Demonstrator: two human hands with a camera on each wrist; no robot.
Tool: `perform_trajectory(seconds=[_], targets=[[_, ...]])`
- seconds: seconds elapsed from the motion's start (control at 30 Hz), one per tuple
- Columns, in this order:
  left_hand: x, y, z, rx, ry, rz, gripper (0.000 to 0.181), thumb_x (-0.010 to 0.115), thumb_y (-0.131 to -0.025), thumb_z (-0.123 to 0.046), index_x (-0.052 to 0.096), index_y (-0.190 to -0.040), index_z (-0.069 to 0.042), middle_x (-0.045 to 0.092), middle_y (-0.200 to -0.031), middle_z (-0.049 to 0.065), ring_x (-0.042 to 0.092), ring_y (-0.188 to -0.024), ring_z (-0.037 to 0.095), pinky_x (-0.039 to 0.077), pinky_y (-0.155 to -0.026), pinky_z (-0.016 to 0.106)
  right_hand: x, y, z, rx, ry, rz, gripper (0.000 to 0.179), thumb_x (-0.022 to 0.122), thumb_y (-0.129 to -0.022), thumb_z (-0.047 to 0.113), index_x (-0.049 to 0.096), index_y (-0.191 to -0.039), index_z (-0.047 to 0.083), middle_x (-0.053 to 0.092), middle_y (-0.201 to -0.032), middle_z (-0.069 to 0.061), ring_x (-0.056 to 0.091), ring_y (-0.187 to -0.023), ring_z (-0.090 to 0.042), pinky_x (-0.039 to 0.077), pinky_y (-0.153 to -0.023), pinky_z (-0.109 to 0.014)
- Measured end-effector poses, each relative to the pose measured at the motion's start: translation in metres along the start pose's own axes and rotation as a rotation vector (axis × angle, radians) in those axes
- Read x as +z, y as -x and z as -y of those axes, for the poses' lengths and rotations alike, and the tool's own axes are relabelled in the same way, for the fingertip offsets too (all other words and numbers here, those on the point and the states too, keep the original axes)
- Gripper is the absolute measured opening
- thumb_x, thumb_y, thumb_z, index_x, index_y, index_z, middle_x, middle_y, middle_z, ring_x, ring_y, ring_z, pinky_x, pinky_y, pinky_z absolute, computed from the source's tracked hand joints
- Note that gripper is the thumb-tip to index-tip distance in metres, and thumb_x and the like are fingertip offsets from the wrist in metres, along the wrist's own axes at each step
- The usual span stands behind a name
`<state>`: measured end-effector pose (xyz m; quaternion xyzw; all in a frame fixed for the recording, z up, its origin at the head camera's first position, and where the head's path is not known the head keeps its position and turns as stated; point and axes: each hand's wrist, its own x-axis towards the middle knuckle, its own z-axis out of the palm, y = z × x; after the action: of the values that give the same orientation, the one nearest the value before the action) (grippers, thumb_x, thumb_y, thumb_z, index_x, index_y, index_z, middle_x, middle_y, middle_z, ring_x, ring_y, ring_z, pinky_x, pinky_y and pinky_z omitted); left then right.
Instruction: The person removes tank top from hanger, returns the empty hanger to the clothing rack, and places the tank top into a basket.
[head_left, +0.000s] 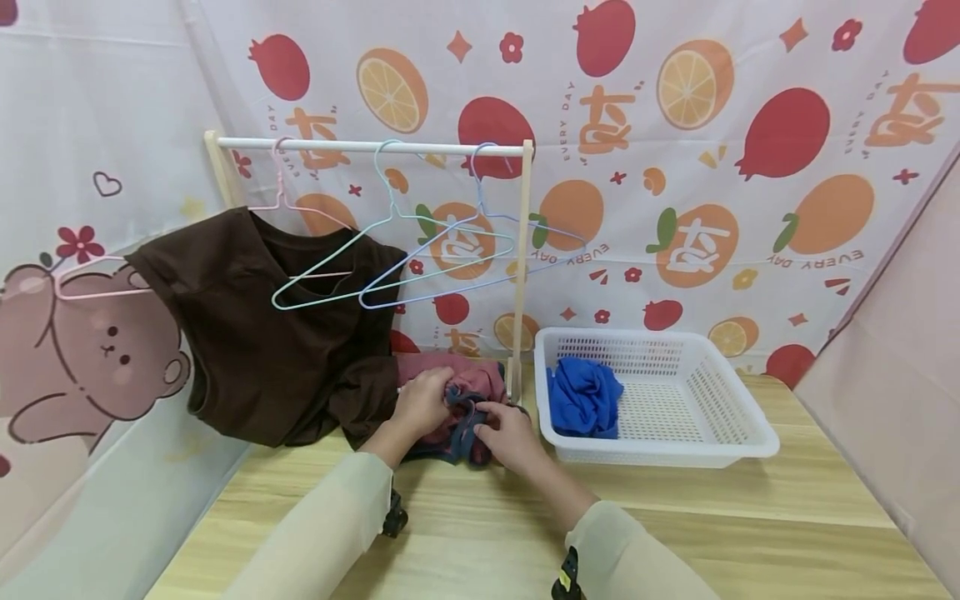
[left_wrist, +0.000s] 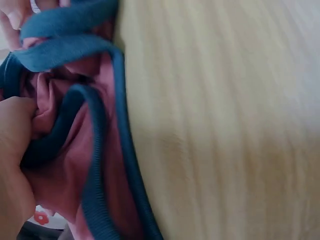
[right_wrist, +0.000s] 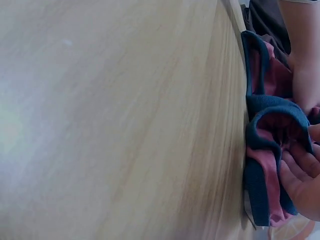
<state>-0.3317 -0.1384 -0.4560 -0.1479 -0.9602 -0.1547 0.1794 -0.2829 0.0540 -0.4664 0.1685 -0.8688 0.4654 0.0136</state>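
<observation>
From where I watch, the left hand (head_left: 423,406) grips a bunched pink garment (left_wrist: 75,165), thumb sunk in the folds, and the right hand (head_left: 510,435) pinches its blue edging (right_wrist: 257,187) around an opening. The garment lies on the desk (head_left: 465,550) toward the back edge, between and beneath both hands.

At the desk's back left corner, a brown shirt (head_left: 262,342) hangs from a pink hanger (head_left: 281,187), its lower part bunched right beside the garment. Next along the rack's white bar (head_left: 337,145) come a green hanger (head_left: 393,208) and a blue hanger (head_left: 481,200), both bare. I see the rack's right post (head_left: 522,250) standing close behind the right hand. Right of it, near the back edge, sits a white basket (head_left: 660,454) with a blue cloth (head_left: 585,400) at its left end.

On the fruit-print curtain (head_left: 675,21) I can read "EVERY DAY", repeated.
</observation>
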Motion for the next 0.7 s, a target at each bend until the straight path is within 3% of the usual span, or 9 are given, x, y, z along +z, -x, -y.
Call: perform_trajectory(seconds=[0.1, 0.23, 0.43, 0.57, 0.7], targets=[[-0.009, 0.002, -0.004, 0.02, 0.022, -0.127, 0.026, 0.072, -0.079, -0.007, 0.048, -0.076, -0.017, 0.061, -0.081, 0.003, 0.06, -0.072, 0.028, 0.044, -0.058, 0.042, -0.001, 0.001, 0.004, -0.013, -0.02, -0.04, 0.04, 0.069, -0.089, 0.021, 0.065, -0.128, 0.013, 0.074, -0.1, -0.002, 0.069, -0.092, -0.015, 0.054, -0.082, -0.035], [-0.023, 0.005, -0.013, 0.072, 0.058, -0.313, 0.022, 0.074, -0.077, -0.009, 0.053, -0.078, -0.016, 0.064, -0.084, 0.003, 0.061, -0.077, 0.028, 0.047, -0.061, 0.044, -0.003, 0.005, 0.013, -0.076, -0.014, -0.118, 0.045, 0.072, -0.089, 0.028, 0.062, -0.13, 0.013, 0.07, -0.112, -0.004, 0.066, -0.102, -0.02, 0.053, -0.087, -0.039], [-0.042, 0.012, -0.031, 0.174, 0.057, -0.527, 0.012, 0.071, -0.081, -0.014, 0.059, -0.083, -0.013, 0.069, -0.09, 0.004, 0.066, -0.085, 0.027, 0.053, -0.068, 0.045, -0.004, 0.016, 0.03, -0.225, 0.06, -0.229, 0.077, 0.081, -0.081, 0.036, 0.044, -0.142, 0.008, 0.048, -0.14, -0.011, 0.049, -0.128, -0.027, 0.044, -0.104, -0.047], [-0.059, 0.017, -0.048, 0.2, 0.064, -0.537, 0.016, 0.072, -0.08, -0.016, 0.057, -0.081, -0.012, 0.066, -0.081, 0.004, 0.063, -0.076, 0.026, 0.051, -0.06, 0.041, -0.002, 0.021, 0.039, -0.339, 0.127, -0.363, 0.098, 0.088, -0.073, 0.035, 0.031, -0.149, 0.011, 0.032, -0.152, -0.016, 0.037, -0.139, -0.035, 0.043, -0.105, -0.051], [-0.08, 0.02, -0.067, 0.25, 0.158, -0.44, 0.017, 0.076, -0.076, -0.014, 0.061, -0.085, -0.013, 0.065, -0.08, 0.002, 0.06, -0.072, 0.021, 0.048, -0.061, 0.037, -0.009, 0.018, 0.041, -0.447, 0.11, -0.48, 0.117, 0.092, -0.067, 0.032, 0.018, -0.155, 0.011, 0.018, -0.159, -0.022, 0.025, -0.145, -0.042, 0.037, -0.108, -0.057]])
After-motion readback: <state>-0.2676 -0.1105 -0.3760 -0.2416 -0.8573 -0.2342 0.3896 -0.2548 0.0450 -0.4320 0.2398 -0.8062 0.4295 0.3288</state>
